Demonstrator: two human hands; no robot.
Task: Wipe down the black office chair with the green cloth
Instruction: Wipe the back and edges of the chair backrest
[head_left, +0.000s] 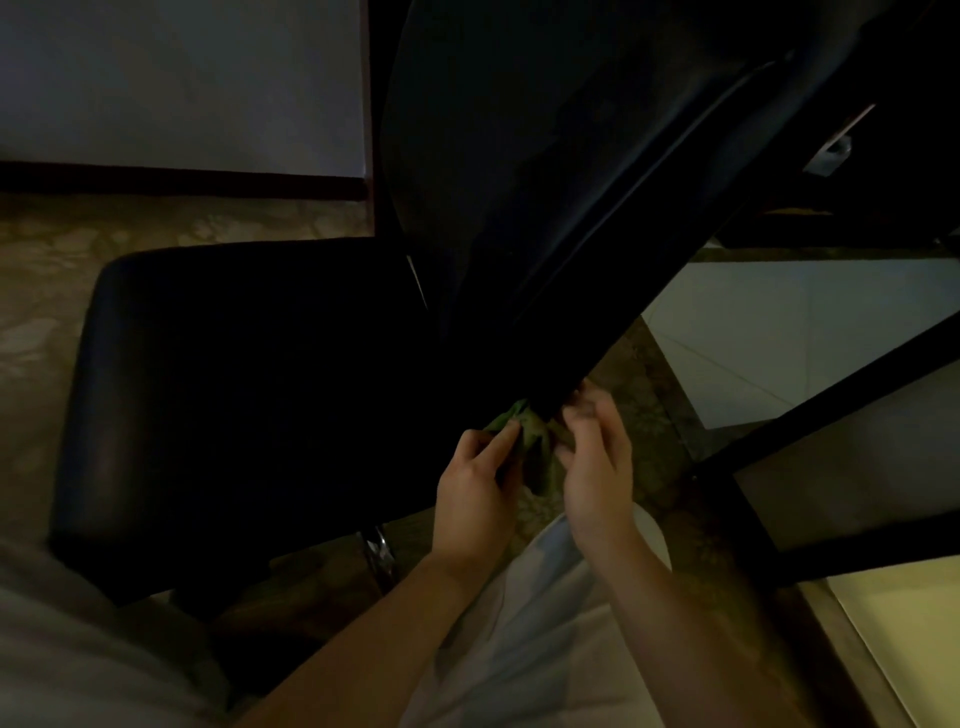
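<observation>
The black office chair (249, 395) fills the middle of the dim view, its seat to the left and its backrest (561, 197) rising toward the upper right. A crumpled green cloth (532, 441) sits at the lower edge of the backrest. My left hand (475, 493) pinches the cloth from the left. My right hand (597, 462) holds it from the right, fingers curled against the backrest's bottom edge. Part of the cloth is hidden between the hands.
A chrome part of the chair base (379, 551) shows under the seat. A dark table frame (810, 431) stands close on the right, a dark desk (857, 171) at the upper right. A wall with dark skirting (176, 179) is behind. Patterned floor (47, 291) surrounds the chair.
</observation>
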